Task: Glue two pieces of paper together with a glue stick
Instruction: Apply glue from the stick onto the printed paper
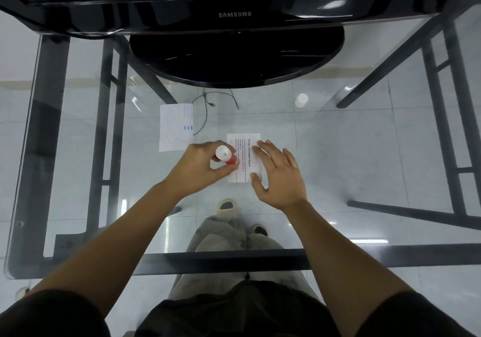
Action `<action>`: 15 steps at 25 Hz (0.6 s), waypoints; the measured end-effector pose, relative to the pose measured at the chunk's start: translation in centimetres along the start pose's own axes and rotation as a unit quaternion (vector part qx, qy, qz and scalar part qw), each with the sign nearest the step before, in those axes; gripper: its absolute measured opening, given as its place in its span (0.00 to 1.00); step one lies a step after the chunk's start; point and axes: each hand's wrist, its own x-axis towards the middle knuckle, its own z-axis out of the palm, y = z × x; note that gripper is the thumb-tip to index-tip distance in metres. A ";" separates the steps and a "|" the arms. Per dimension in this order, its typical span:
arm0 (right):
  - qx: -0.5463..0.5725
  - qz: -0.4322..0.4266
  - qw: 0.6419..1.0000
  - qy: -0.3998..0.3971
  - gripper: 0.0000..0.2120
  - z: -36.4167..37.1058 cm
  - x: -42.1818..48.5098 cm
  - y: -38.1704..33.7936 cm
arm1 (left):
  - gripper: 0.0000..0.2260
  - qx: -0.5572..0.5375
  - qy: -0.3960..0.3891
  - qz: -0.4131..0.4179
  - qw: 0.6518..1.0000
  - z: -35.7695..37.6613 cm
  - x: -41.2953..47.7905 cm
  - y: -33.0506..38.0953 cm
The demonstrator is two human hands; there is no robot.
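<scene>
A glass table point(351, 154) on a black frame shows pale floor tiles, cables and the person's sandalled feet through it. A Samsung monitor point(234, 13), cut off at the top, stands at the far edge on a round black base. One printed paper point(243, 141) lies flat under the spread fingers of the right hand point(279, 177). A second paper point(175, 128) lies apart, further left. The left hand point(200, 166) is clamped around a white glue stick point(225, 155) with a red end, tilted at the first paper's left edge; its tip is hidden. A small white cap point(301, 100) sits well away.
</scene>
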 end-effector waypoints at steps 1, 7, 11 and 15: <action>0.000 0.001 1.000 0.002 0.29 0.0 0.0 0.0 | 0.13 -0.002 -0.029 0.004 1.000 0.5 -0.4 0.3; -0.003 0.000 1.000 -0.007 0.29 0.0 0.0 0.1 | 0.11 0.010 0.042 -0.016 0.999 -1.4 1.6 -0.1; 0.006 -0.001 1.000 0.002 0.29 0.0 0.0 0.1 | 0.11 0.005 -0.021 0.037 0.999 -0.3 1.1 0.7; 0.004 -0.005 1.000 0.007 0.28 0.0 0.0 0.1 | 0.10 0.010 -0.036 0.037 0.999 -0.6 1.9 0.4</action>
